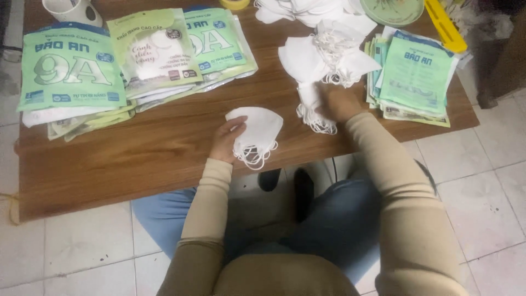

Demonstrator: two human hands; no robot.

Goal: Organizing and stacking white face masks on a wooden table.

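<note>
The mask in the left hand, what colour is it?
White, ear loops too; the mask shows in the head view.

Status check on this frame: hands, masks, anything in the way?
Left hand holds a small stack of white masks at the table edge. Right hand reaches into the loose mask pile. Green packets sit off to both sides, nothing between.

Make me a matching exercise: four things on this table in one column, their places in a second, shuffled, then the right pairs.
Things:
1. Left hand
2. Right hand
3. White cup
4. Yellow strip

Places:
A. Far left corner of the table
B. On the pile of white masks
C. Far right edge
D. Holding a single white mask at the near edge

Pairs: 1-D, 2-B, 3-A, 4-C
</note>
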